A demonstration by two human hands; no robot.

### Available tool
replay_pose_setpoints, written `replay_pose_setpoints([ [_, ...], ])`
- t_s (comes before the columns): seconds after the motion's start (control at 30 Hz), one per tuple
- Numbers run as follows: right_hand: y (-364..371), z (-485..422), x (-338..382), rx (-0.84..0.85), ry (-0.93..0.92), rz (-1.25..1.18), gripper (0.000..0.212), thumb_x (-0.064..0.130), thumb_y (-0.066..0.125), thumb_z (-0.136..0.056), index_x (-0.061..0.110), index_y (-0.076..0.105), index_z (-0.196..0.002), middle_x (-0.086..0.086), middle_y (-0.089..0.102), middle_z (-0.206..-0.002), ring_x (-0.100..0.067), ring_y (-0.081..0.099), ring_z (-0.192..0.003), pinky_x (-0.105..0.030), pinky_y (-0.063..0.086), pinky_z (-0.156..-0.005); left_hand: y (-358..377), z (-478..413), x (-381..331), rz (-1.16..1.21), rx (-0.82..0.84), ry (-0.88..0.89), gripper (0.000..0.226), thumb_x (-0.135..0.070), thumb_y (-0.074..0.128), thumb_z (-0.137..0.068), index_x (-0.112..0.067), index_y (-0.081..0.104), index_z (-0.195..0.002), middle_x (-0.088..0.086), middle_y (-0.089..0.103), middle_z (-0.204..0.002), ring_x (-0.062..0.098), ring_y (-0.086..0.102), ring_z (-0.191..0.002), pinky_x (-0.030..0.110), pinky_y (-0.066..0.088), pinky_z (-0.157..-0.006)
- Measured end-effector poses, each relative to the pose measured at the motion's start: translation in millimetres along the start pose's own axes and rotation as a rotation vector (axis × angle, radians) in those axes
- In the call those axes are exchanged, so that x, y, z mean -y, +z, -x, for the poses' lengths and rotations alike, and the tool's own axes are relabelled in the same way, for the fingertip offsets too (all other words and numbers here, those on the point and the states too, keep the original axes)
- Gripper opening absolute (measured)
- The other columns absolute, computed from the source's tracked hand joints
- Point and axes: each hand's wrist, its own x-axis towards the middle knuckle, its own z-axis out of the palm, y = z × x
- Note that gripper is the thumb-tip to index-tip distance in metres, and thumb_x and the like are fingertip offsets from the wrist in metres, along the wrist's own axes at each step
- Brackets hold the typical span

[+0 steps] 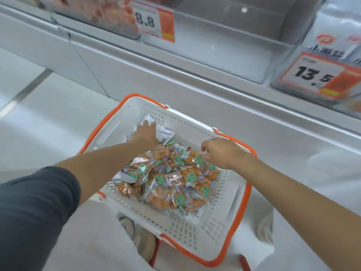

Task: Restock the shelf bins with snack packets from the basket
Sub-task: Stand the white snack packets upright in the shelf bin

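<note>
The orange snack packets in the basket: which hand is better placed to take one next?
Right, probably. The right hand hangs over the orange packets, fingers curled near one. The left hand rests on white packets in the far corner.

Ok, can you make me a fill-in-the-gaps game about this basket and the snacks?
The basket has an ___ rim.
The price tag on the right reads ___.
The packets under the left hand are ___.
The snack packets in the middle have ___ lettering.
Missing words: orange; 13.5; white; green.
</note>
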Motion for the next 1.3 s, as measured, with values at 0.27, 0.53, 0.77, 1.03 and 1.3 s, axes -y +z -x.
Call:
replay_pose_setpoints([
  [0.27,11,6,-10,0.053,0.061,-0.047,0.022,0.024,0.049,-0.095,0.022,0.063,-0.112,0.001,0.067,-0.108,-0.019,0.062,-0.094,-0.038,0.053,-0.084,1,-53,15,-0.042,0.077,0.048,0.073,-0.016,0.065,-0.084,-0.017,0.027,-0.146,0.012,0.015,-0.154,0.038,0.04,-0.128,0.049,0.041,-0.103],
  [0.53,7,17,-12,0.06,0.059,-0.065,0.025,0.024,0.048,-0.097,0.021,0.062,-0.118,0.001,0.067,-0.113,-0.019,0.062,-0.098,-0.035,0.052,-0.085,-15,-36,-23,-0.55,0.013,0.095,0.039,-0.033,0.069,-0.086,-0.016,0.057,-0.12,0.003,0.056,-0.116,0.023,0.05,-0.116,0.036,0.041,-0.095],
  [0.77,-13,30,-30,-0.046,0.062,-0.118,0.046,0.026,0.058,-0.093,0.02,0.048,-0.138,-0.003,0.052,-0.139,-0.023,0.053,-0.121,-0.037,0.046,-0.098,-95,20,-92,0.22,0.328,0.178,0.03,-0.027,0.07,-0.087,-0.003,0.063,-0.104,0.02,0.071,-0.096,0.022,0.062,-0.064,0.018,0.051,-0.053],
  [1.03,-47,64,-26,-0.281,0.039,-0.776,0.051,0.039,0.072,-0.085,0.021,0.052,-0.129,0.002,0.064,-0.113,-0.013,0.063,-0.095,-0.028,0.048,-0.079,-159,105,-131,1.248,0.584,-0.046,0.036,-0.043,0.05,-0.097,-0.009,0.059,-0.104,0.004,0.068,-0.074,0.008,0.063,-0.063,0.015,0.054,-0.057],
  [1.3,-73,95,-17,-0.17,0.036,-1.42,0.041,0.049,0.067,-0.086,0.014,0.062,-0.107,-0.01,0.071,-0.089,-0.024,0.069,-0.081,-0.03,0.053,-0.066,-148,116,-164,1.183,0.033,0.369,0.03,-0.035,0.061,-0.093,-0.005,0.066,-0.088,0.007,0.073,-0.082,0.017,0.069,-0.074,0.027,0.058,-0.064],
])
